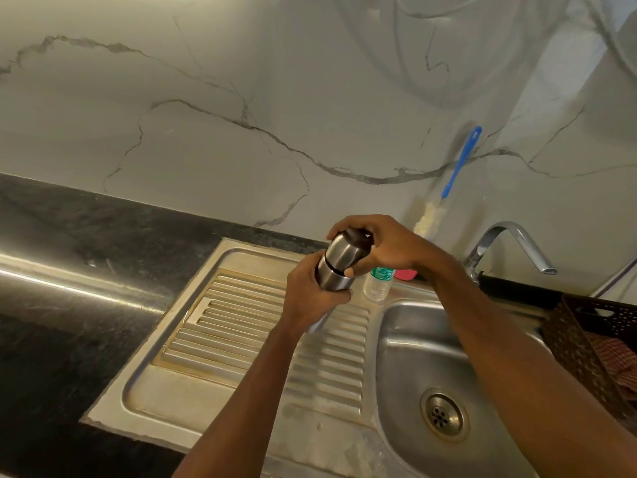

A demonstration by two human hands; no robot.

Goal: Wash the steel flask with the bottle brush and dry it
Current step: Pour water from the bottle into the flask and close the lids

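**Both hands on the flask, above the draining board**

The steel flask (333,276) is held tilted in the air over the ribbed draining board (241,326), its top leaning toward 1 o'clock. The left hand (310,300) wraps round the body from below; the right hand (382,248) curls over the cap (344,250) from above, thumb on its lower edge; a dark seam shows between cap and body.

At the flask's 2 o'clock the bottle brush (460,167) leans against the marbled wall (206,115) with its blue handle up and its pale bristle head down. At 3 o'clock, just beside the flask, a clear plastic bottle (378,286) with a green label stands on the sink rim; how full it is cannot be told; something red (406,274) sits behind it.

The sink basin (413,343) lies at 5 o'clock – only its drain strainer (444,415) shows inside; the tap (510,241) arches over its far edge. At the far right a brown perforated basket (572,343) holds a checked cloth (617,357); dark countertop (69,277) runs off toward 9 o'clock.
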